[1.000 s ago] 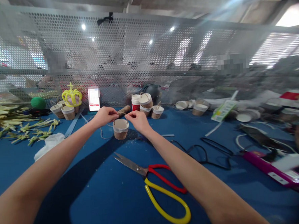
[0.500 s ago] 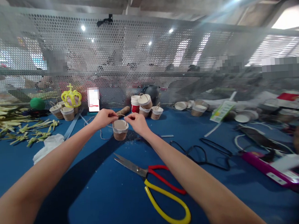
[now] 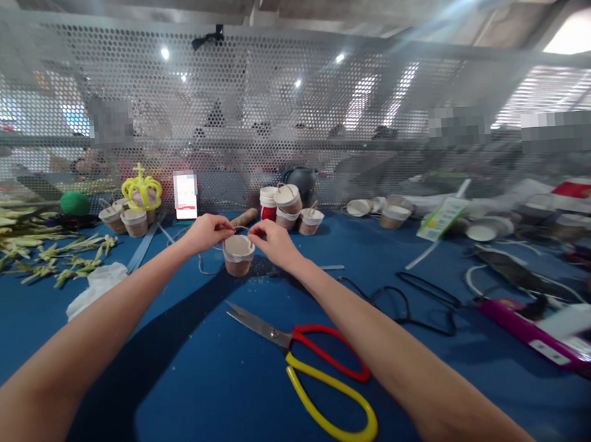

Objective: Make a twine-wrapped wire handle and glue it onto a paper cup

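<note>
A small brown cup with a white rim [image 3: 238, 259] stands upright on the blue table [image 3: 201, 400]. A thin twine handle [image 3: 241, 228] arches over its mouth. My left hand [image 3: 209, 231] pinches the twine at the left of the cup's rim. At the right of the rim, my right hand [image 3: 273, 241] has its fingertips closed on the other end of the twine. Large scissors [image 3: 277, 335] with one red and one yellow handle lie nearer to me, partly under my right forearm.
Several similar cups [image 3: 311, 221] stand along the mesh panel [image 3: 179, 115]. A lit phone [image 3: 186, 196], a yellow crown [image 3: 142, 190] and plant strips [image 3: 82, 254] are at the left. Black cords [image 3: 405, 307] and a purple object [image 3: 522, 330] lie right.
The view has shifted very slightly. Both hands stay at the twine over the cup, with no clear movement otherwise.
</note>
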The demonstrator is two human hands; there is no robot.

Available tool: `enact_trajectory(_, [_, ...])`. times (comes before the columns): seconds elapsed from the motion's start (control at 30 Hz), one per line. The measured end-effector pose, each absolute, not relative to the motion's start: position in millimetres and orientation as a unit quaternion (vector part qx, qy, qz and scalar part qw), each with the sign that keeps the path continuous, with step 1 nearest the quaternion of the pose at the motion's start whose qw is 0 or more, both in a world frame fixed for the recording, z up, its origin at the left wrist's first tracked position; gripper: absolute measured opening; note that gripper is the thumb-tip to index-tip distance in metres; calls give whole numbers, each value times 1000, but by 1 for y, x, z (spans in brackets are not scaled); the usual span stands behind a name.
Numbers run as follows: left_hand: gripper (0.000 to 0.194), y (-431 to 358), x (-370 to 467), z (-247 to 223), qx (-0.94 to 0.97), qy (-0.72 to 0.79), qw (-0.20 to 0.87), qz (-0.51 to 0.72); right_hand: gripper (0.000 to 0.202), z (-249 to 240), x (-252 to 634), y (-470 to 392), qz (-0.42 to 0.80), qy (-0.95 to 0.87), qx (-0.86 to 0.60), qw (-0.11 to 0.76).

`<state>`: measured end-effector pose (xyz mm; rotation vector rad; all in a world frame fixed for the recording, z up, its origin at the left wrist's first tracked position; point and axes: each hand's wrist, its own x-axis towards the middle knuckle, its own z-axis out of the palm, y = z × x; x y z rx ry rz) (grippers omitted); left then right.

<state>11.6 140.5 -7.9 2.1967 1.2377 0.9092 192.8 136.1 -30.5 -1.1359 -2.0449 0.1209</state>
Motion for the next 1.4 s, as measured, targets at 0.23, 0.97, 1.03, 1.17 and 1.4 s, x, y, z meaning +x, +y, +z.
enact_trajectory(0.23, [15,143,7,-13,802,440,226,334,5,-30,192,134,33,-813,-440,379])
enact_trajectory(0.97, [53,47,-1,-11,751,266,498,343,22,40,197,40,99,-831,-393,382])
enact_trajectory(1.03, [59,27,-2,-3,758,231,521,318,25,58,194,16,132,-840,-383,361])
enact_trajectory(1.17, [62,2,1,-3,755,202,557,282,23,75,189,-18,152,-868,-395,260])
enact_trajectory(1.4, [59,-7,3,-3,741,218,561,298,22,72,190,-29,70,-889,-383,241])
